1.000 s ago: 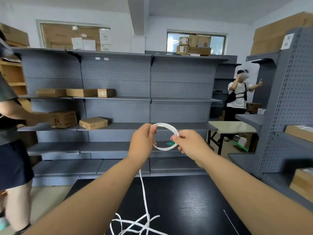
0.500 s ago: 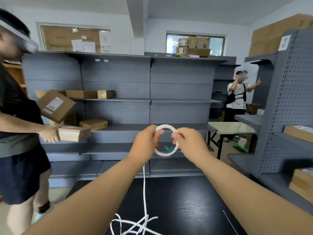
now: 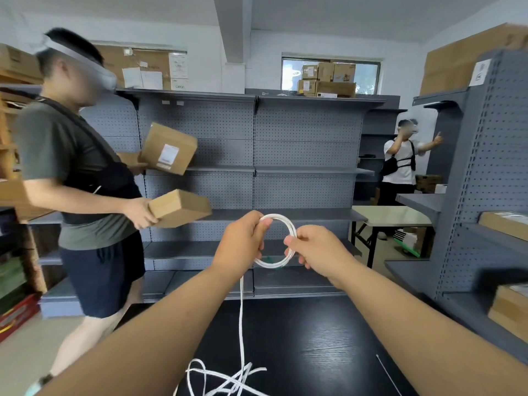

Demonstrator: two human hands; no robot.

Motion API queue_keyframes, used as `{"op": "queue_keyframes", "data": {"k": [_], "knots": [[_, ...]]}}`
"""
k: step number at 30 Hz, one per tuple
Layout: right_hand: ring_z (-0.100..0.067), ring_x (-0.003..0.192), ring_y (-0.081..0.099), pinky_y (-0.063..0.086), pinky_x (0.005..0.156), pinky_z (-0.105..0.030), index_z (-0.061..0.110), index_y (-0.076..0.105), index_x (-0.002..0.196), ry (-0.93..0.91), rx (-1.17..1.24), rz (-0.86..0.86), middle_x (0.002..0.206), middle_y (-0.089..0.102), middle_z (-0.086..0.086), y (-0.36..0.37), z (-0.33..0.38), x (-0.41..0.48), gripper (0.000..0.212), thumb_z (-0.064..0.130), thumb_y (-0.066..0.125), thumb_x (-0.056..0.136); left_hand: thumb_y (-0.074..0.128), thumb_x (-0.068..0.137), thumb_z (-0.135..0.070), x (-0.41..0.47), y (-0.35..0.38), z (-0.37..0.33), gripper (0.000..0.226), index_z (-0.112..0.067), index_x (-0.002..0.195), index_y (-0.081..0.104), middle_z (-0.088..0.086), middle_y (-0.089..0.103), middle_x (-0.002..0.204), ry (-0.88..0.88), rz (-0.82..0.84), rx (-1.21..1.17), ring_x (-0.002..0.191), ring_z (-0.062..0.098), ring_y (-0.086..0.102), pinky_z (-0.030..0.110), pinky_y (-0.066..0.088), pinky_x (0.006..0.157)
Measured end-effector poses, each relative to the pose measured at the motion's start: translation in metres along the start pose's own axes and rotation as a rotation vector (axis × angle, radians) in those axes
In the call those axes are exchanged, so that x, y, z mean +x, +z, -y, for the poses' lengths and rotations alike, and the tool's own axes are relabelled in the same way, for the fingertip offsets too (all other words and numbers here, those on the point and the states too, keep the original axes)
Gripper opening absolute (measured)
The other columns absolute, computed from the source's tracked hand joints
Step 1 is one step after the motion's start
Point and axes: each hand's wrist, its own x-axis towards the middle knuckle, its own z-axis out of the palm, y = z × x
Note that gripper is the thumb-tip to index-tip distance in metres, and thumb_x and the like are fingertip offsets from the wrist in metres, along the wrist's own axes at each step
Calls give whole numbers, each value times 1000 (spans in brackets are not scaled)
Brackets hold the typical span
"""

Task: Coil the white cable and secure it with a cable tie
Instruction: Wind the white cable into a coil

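I hold a small round coil of white cable (image 3: 281, 221) up in front of me, above the black table (image 3: 314, 344). My left hand (image 3: 243, 242) grips the coil's left side. My right hand (image 3: 315, 247) pinches its right side. A green bit (image 3: 270, 258) shows inside the coil's lower part. From the coil the cable hangs straight down to a loose tangle (image 3: 225, 380) on the table's near edge. A thin white cable tie (image 3: 388, 374) lies on the table at the right.
A person (image 3: 74, 172) stands close at the left carrying cardboard boxes (image 3: 178, 208). Grey shelving (image 3: 285, 172) runs behind the table and along the right side (image 3: 485, 195). Another person (image 3: 400, 164) stands far back by a light table (image 3: 391, 215).
The coil has stayed in both hands and my hands have drawn slightly closer together. The person at the left has stepped further into view with the boxes.
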Motion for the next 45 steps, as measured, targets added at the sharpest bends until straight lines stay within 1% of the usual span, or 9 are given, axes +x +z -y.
{"op": "queue_keyframes", "data": {"k": [2, 6, 9, 14, 17, 27, 37, 41, 45], "knots": [[-10, 63, 52, 45, 70, -32, 14, 61, 88, -73, -138, -4, 85, 69, -1, -5, 2, 3, 16, 25, 51, 93, 45, 97, -31, -1, -2, 1, 26, -23, 72, 45, -2, 52, 54, 50, 39, 83, 47, 16, 52, 26, 42, 55], [0, 60, 48, 37, 62, -24, 17, 57, 91, -167, -270, 28, 82, 65, 3, -8, 8, 6, 12, 22, 47, 95, 46, 96, -34, 0, -1, 0, 25, -19, 75, 47, -2, 52, 55, 123, 111, 182, 51, 20, 51, 29, 43, 56], [-2, 56, 47, 39, 62, -26, 15, 56, 78, -189, -304, -21, 69, 59, 7, -7, 9, 9, 20, 20, 47, 95, 49, 95, -30, 0, -1, -2, 25, -22, 71, 49, -4, 55, 54, 4, 152, -67, 46, 10, 52, 27, 45, 58], [-7, 49, 49, 41, 53, -24, 7, 65, 85, -85, -177, -57, 59, 57, 8, -13, 5, 9, 22, 18, 49, 94, 52, 93, -17, -3, -10, 4, 19, -8, 79, 60, 1, 62, 59, -199, 348, -547, 57, 11, 57, 20, 46, 64], [-8, 49, 50, 41, 52, -23, 5, 66, 86, -76, -179, -80, 63, 59, 6, -13, 4, 9, 23, 18, 48, 94, 54, 91, -7, 0, -18, 8, 11, -5, 83, 62, 3, 64, 64, -232, 454, -617, 62, 11, 60, 19, 49, 67], [-10, 48, 48, 39, 47, -19, 12, 64, 81, 16, 103, -148, 64, 60, 1, 2, 6, 10, 20, 14, 49, 93, 50, 95, -13, 0, -2, 10, 13, -13, 88, 61, -2, 64, 73, -121, 96, -236, 51, -2, 58, 14, 49, 57], [-13, 55, 50, 43, 54, -23, 13, 63, 79, 114, 425, -280, 70, 63, -3, 13, 4, 15, 23, 13, 47, 95, 46, 97, -30, -5, 18, 15, 28, -15, 80, 64, -4, 61, 76, -311, -94, -434, 68, 8, 52, 15, 42, 63], [-12, 53, 49, 42, 53, -23, 13, 63, 79, 114, 465, -305, 68, 63, -2, 15, 2, 15, 24, 13, 46, 96, 41, 98, -34, -6, 21, 12, 29, -15, 83, 59, 4, 67, 85, -385, -15, -666, 82, 17, 60, 32, 50, 79], [-12, 53, 50, 45, 56, -24, 11, 64, 84, 102, 467, -341, 69, 63, 0, 18, 0, 13, 23, 15, 45, 97, 40, 99, -32, -7, 23, 5, 29, -15, 83, 56, 1, 62, 69, -353, -82, -676, 65, 13, 56, 30, 49, 67]]}}
